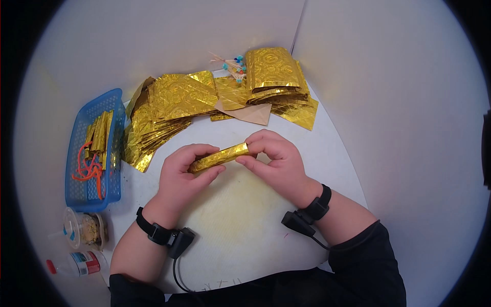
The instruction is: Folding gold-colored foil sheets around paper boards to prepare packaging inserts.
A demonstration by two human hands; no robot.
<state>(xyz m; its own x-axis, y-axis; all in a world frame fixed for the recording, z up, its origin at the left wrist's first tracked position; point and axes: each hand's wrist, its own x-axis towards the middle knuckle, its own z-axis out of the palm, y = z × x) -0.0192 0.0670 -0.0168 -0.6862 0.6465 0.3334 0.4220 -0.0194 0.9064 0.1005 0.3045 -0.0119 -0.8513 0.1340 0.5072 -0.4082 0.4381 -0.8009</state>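
Note:
Between both hands, above the middle of the white table [230, 215], is a roll of embossed gold foil paper [221, 157]. My left hand [185, 166] grips its left end, thumb below and fingers behind. At its right end, my right hand [273, 156] pinches the roll between thumb and fingertips. The roll lies slanted, its right end higher in the picture. Beyond the hands spreads a fanned stack of gold foil sheets [183, 94], and a thicker gold stack [273, 69] sits to its right. Brown backing shows on one folded sheet [248, 112].
On the left stands a blue mesh basket [76, 189] with several gold rolls [97, 133] and orange strips [91, 171]. Nearer lie a lidded plastic tub [84, 227] and a red-capped bottle [82, 263]. Small sticks with coloured tips [234, 66] lie at the back. Pale walls enclose the table.

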